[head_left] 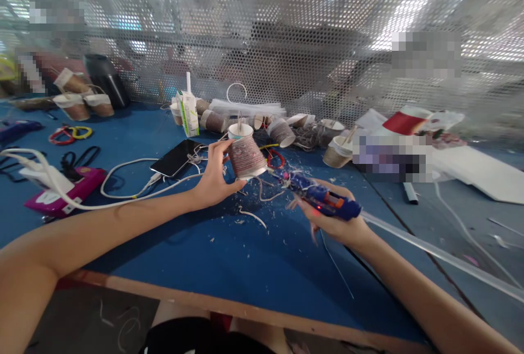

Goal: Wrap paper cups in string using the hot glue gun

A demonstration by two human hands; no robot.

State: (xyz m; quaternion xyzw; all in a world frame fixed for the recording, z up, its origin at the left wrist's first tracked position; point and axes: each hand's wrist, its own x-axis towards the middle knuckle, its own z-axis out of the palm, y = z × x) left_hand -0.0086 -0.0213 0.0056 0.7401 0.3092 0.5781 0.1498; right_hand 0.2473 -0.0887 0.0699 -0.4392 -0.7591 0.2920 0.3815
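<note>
My left hand (216,175) is closed on a paper cup (247,157) wound with brown and reddish cord, its white rim and base showing. The cup is tilted slightly above the blue table (172,255). In my right hand (333,223) is a blue glue gun (321,195) with a small red light lit. Its nozzle points left at the lower side of the cup; whether it touches cannot be made out. From the gun's rear a long clear glue stick (417,242) runs to the right. A short piece of white cord (252,215) lies below the cup among glue scraps.
A black phone (174,158) with a white cable and a magenta power strip (67,193) lie at left. Several wrapped cups, a drink carton (188,112) and white sticks (245,108) line the back. A perforated metal screen (262,31) stands behind; a white board (483,173) lies right.
</note>
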